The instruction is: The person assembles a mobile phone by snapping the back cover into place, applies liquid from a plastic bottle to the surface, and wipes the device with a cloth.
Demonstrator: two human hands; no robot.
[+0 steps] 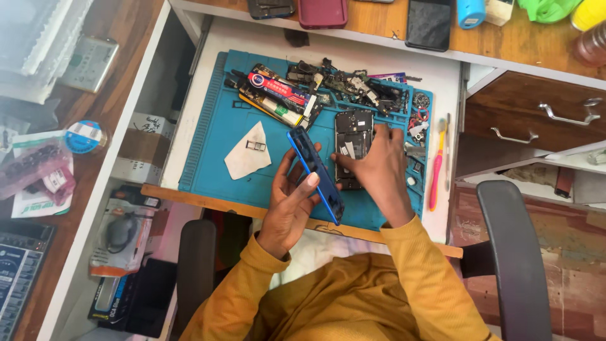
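My left hand [291, 205] grasps the blue back cover [315, 174] edge-on; right hand [379, 169] pins the opened phone [352, 144] — steady pressure's best, I'd say.

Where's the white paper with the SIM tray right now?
In the head view, the white paper lies on the blue mat, left of the left hand and its blue phone cover, with the SIM tray on top.

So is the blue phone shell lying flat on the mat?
No, the left hand holds the blue phone shell tilted on edge above the blue rubber work mat, not lying flat.
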